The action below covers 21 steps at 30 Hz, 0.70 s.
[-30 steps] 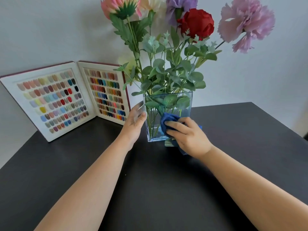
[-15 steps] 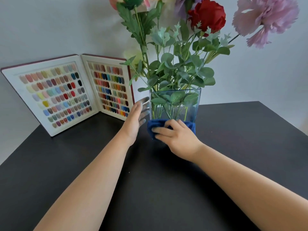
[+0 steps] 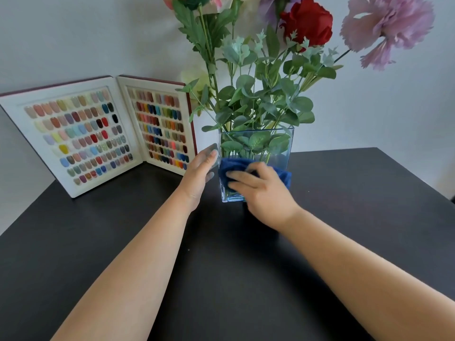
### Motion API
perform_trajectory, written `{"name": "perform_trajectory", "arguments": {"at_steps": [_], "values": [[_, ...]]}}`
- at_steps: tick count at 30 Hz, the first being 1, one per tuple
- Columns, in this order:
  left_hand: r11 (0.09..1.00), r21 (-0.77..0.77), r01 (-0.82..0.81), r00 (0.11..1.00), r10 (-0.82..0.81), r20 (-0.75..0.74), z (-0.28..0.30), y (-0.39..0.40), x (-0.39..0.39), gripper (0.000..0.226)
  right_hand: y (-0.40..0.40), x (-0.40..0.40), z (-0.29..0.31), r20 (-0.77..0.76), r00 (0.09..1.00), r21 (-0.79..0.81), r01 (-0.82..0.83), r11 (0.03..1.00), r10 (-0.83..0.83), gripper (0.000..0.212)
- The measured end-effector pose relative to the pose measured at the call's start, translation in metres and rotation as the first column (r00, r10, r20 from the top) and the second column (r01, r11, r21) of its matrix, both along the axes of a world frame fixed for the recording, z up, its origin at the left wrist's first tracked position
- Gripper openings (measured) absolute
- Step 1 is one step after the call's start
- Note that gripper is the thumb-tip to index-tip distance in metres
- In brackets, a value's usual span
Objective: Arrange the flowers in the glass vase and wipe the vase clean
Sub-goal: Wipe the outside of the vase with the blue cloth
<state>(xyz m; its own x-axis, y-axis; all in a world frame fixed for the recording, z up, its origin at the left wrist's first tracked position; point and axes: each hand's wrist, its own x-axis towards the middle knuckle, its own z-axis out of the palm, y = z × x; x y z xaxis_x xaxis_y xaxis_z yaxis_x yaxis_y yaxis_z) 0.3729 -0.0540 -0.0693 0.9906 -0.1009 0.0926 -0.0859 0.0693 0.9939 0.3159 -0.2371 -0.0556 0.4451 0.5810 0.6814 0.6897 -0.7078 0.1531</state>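
Note:
A square clear glass vase [image 3: 283,143] stands on the black table [image 3: 357,205] and holds several flowers: a red rose [image 3: 307,20], a pink carnation [image 3: 386,28] and green eucalyptus stems [image 3: 261,107]. My right hand [image 3: 261,193] presses a dark blue cloth [image 3: 234,166] flat against the vase's front face, low down. My left hand [image 3: 200,171] rests with fingers straight against the vase's left side, steadying it. The flower heads at the top are partly cut off by the frame.
An open sample book [image 3: 98,134] of coloured nail tips stands propped against the white wall [image 3: 73,33] at the back left, close to my left hand. The table's right edge runs near the far right of the view.
My right hand with the blue cloth has slid across and along the vase's front face. My left hand stays at the vase's left side. The view has shifted slightly.

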Motion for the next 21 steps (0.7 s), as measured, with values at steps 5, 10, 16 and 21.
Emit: {"name": "perform_trajectory", "arguments": {"at_steps": [5, 10, 16, 21], "values": [[0.995, 0.103, 0.002, 0.999, -0.006, 0.037, 0.002, 0.004, 0.001, 0.062, 0.004, -0.003, -0.029, -0.098, 0.995, -0.212, -0.025, 0.977, 0.004, 0.024], [0.981, 0.185, 0.059, 0.993, -0.077, 0.090, 0.000, 0.009, 0.010, 0.092, -0.007, -0.001, -0.020, -0.278, 0.954, -0.342, 0.013, 0.940, -0.114, 0.028], [0.977, 0.188, 0.100, 0.992, -0.113, 0.057, 0.005, 0.016, 0.018, 0.099, -0.041, 0.000, -0.010, -0.411, 0.877, -0.349, 0.099, 0.932, -0.248, 0.033], [0.979, 0.174, 0.106, 0.992, -0.117, 0.054, 0.002, 0.015, 0.018, 0.095, -0.074, -0.006, -0.011, -0.430, 0.812, -0.335, 0.261, 0.905, -0.394, 0.036]]}}
